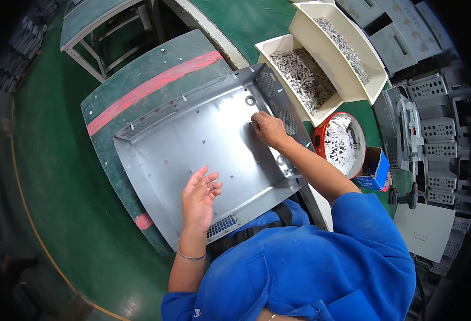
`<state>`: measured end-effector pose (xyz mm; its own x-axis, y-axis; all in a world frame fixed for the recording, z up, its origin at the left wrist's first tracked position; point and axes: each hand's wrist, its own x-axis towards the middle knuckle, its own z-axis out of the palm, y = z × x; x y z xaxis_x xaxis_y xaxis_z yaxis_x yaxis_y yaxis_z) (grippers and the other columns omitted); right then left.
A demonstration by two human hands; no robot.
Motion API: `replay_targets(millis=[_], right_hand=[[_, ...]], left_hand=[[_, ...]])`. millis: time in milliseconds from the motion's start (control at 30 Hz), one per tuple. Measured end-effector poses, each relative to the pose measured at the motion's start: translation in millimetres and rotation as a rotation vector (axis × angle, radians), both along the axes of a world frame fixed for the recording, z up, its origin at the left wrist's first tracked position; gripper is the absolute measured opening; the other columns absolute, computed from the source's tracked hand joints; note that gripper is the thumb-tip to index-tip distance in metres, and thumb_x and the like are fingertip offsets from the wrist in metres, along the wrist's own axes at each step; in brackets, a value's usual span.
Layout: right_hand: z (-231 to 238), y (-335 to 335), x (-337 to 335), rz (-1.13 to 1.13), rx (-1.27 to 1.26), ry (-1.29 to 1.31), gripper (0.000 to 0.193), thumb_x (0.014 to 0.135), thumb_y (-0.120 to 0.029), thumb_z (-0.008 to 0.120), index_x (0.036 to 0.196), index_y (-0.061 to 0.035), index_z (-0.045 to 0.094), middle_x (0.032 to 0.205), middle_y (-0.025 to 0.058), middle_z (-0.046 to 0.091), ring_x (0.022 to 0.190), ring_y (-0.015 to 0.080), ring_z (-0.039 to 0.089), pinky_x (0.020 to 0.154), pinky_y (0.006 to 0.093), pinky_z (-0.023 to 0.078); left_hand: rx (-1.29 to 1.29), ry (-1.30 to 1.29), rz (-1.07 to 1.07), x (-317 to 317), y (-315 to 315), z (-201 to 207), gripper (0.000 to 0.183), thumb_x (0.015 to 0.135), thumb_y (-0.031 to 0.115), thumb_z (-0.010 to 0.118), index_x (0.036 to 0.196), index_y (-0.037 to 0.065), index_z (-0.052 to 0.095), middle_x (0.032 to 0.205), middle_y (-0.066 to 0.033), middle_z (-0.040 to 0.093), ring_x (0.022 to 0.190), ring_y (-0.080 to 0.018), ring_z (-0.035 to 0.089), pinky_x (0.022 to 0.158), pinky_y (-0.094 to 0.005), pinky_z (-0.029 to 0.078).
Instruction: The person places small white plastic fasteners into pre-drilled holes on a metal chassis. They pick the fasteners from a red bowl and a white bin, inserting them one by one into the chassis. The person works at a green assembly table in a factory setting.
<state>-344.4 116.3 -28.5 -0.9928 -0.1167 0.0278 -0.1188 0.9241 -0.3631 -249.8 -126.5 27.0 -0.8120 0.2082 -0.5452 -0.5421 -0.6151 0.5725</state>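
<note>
A: What lies at the centre of the frame?

B: A large grey sheet-metal panel (203,150) with raised edges and perforated vents, lying flat on a green worktable (107,107) that bears a red stripe (155,85).

A: And the hands?

B: The right hand (267,128) is at the panel's upper right, fingertips pinched together and pressed to the metal near a round hole (250,100); whether it grips a small part cannot be told. The left hand (199,197) hovers open, fingers spread, over the lower middle of the panel, gripping nothing. Both sleeves are blue.

A: How would this be done well?

B: Judging by the pose, the work is fine placement at a point on the panel. It is likely best to steady the sheet with the free palm, keep the pinching fingers upright over the spot, and avoid the sharp raised edges.

A: What surrounds it?

B: To the upper right, two cream bins (321,64) of small grey metal parts; below them a red bowl (341,143) of similar parts and a blue box (375,170). Perforated grey housings (438,134) are stacked at the right edge.
</note>
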Motion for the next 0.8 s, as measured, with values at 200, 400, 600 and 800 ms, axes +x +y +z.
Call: replay_targets(millis=[200,400,600,800], right_hand=[[-7.4,-1.2,-10.2,-0.01,0.103,-0.048,0.018,0.075,-0.019,0.046,0.075,-0.0025,0.052,0.071,0.0157,0.057,0.065,0.0325,0.056,0.059,0.0417,0.045],[8.2,-1.3,-15.9,-0.079,0.198,-0.211,0.031,0.078,-0.032,0.046,0.075,-0.0037,0.057,0.069,0.0164,0.059,0.066,0.0318,0.058,0.059,0.0407,0.046],[39.6,-41.2,3.0,0.047,-0.349,-0.26,0.024,0.075,-0.029,0.053,0.08,-0.0054,0.057,0.076,0.012,0.059,0.07,0.0272,0.057,0.061,0.035,0.044],[75.2,-101.5,43.0,0.374,-0.655,-0.599,0.017,0.076,-0.015,0.056,0.087,-0.0024,0.057,0.075,0.0061,0.057,0.071,0.0134,0.053,0.066,0.0273,0.042]], left_hand=[[-0.03,0.033,-0.078,-0.7,2.6,4.9,0.037,0.086,0.016,0.042,0.116,-0.005,0.033,0.089,-0.0149,0.053,0.063,-0.0133,0.052,0.054,-0.0211,0.043],[0.07,0.035,-0.103,-1.1,-2.9,0.8,0.042,0.087,0.023,0.039,0.115,-0.008,0.033,0.087,-0.0156,0.054,0.063,-0.0134,0.052,0.054,-0.0214,0.044],[0.172,-0.081,0.079,-5.7,4.9,18.1,0.043,0.087,0.023,0.039,0.117,-0.008,0.032,0.084,-0.0157,0.055,0.064,-0.015,0.052,0.056,-0.0241,0.043],[0.13,0.133,-0.12,1.0,-4.2,-4.6,0.052,0.087,0.024,0.041,0.124,-0.006,0.02,0.092,-0.0164,0.053,0.055,-0.0106,0.048,0.046,-0.019,0.039]])
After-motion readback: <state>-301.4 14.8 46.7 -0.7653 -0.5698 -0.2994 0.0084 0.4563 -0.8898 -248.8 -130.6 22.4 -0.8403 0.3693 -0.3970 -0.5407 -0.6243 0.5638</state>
